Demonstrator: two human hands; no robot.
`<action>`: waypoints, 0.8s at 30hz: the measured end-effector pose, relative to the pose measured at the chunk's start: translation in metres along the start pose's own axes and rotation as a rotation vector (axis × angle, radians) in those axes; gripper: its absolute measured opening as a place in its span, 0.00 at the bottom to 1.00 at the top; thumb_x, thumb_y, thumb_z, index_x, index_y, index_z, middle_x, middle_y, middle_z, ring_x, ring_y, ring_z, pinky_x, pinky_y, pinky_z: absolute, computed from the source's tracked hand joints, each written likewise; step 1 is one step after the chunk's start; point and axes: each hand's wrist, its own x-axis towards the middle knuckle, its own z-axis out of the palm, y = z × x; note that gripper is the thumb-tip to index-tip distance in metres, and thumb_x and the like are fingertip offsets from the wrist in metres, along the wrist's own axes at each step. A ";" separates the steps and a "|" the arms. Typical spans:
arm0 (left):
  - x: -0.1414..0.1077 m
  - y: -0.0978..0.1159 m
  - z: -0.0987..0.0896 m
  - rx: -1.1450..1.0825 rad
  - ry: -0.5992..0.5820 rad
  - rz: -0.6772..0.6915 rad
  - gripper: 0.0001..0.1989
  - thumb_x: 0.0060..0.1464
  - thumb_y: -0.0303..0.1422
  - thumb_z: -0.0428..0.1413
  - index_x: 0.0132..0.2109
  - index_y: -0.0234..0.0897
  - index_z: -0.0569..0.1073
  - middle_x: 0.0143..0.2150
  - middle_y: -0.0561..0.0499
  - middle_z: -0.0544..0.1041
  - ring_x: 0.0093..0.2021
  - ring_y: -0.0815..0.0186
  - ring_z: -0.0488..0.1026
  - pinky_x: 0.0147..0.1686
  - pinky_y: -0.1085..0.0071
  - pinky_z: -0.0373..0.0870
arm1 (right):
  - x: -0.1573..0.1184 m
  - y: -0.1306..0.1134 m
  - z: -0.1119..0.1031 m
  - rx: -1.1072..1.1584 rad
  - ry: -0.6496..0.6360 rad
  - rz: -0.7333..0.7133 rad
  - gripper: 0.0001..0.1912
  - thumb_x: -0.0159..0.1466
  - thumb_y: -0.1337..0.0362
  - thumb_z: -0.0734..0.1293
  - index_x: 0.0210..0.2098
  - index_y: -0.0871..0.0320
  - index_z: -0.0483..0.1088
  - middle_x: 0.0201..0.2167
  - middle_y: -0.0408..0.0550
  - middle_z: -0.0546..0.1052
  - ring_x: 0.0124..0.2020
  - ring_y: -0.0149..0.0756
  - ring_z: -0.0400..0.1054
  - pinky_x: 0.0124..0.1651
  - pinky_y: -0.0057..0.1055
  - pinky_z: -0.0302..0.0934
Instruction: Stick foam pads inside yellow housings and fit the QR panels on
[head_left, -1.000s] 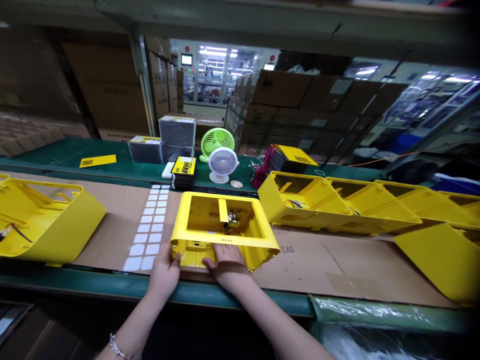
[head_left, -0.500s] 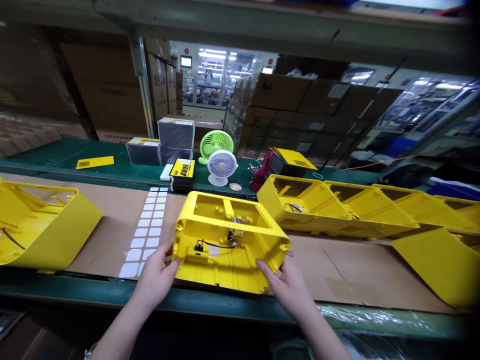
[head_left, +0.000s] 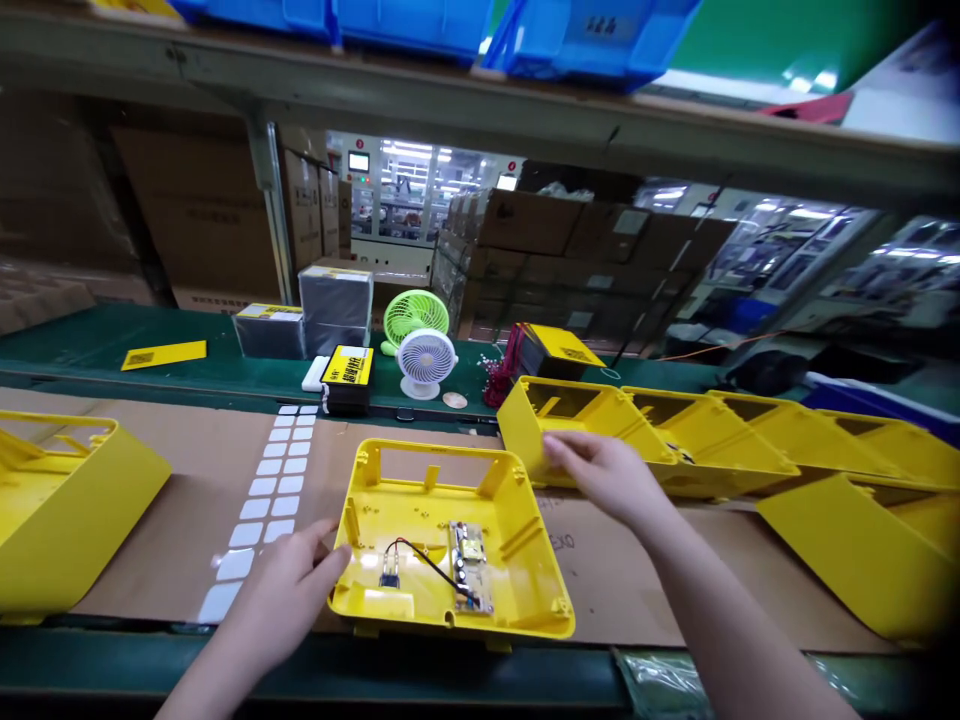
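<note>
A yellow plastic housing (head_left: pixel 525 560) lies open side up on the cardboard in front of me. Inside it are a circuit board (head_left: pixel 471 567) and a small black connector (head_left: pixel 389 579), joined by dark and red wires. My left hand (head_left: pixel 289 590) grips the housing's left wall, thumb at the rim. My right hand (head_left: pixel 600 470) is off this housing, at the near left corner of another yellow housing (head_left: pixel 637 470) in the row behind. Its thumb and fingertips are closed together; whether anything is between them is hidden.
White rounded stickers (head_left: pixel 262 487) lie in two columns left of the housing. Another yellow housing (head_left: pixel 112 520) stands far left, one more (head_left: pixel 840 550) at right. Behind are a white fan (head_left: pixel 426 358), a green fan (head_left: pixel 412 312) and yellow-black boxes (head_left: pixel 349 375). Blue bins (head_left: pixel 600 35) sit overhead.
The housing, earlier tilted up between both hands, now lies flatter with its open side up. My right hand has let go of it and moved up to the row behind. The view has tipped upward.
</note>
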 end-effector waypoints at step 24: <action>0.007 -0.012 0.007 -0.096 -0.014 -0.003 0.21 0.54 0.47 0.47 0.47 0.39 0.72 0.26 0.53 0.73 0.32 0.63 0.71 0.32 0.76 0.67 | 0.178 0.055 -0.008 -0.891 0.351 -0.339 0.14 0.60 0.75 0.55 0.43 0.70 0.66 0.39 0.64 0.72 0.43 0.47 0.67 0.44 0.37 0.60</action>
